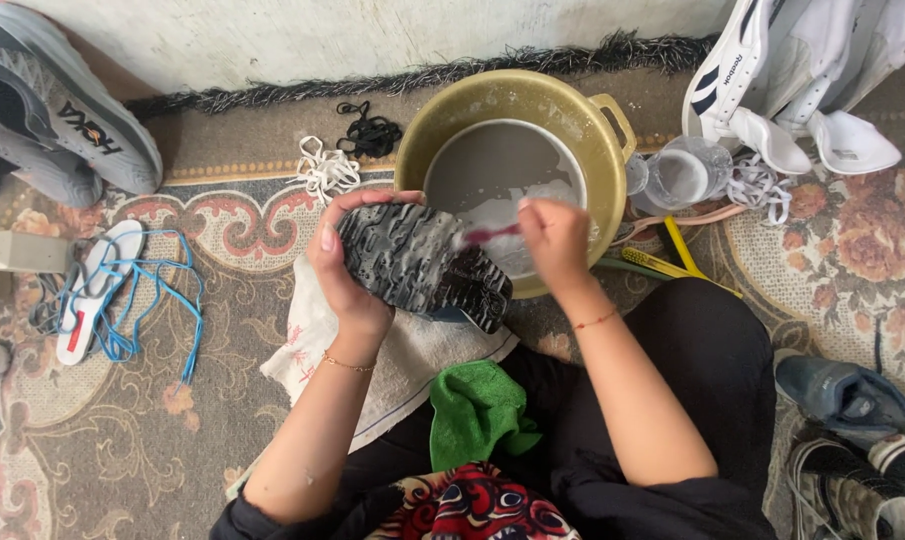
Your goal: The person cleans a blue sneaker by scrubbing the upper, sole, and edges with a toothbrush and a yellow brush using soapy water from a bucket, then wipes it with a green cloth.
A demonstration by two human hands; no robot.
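Shoe [422, 265]: sole up over basin [512, 95] rim, left hand [347, 265] fingers clamped round it. Brush [492, 234]: pinched in right hand [555, 238]. Risk: wet shoe slipping, likely splashing murky water onto towel [392, 370], rug [122, 430].

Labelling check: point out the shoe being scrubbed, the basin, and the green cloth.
shoe [422, 265], head view, middle of the black sole
basin [452, 105], head view, yellow back rim
green cloth [477, 410], head view, centre of the fold
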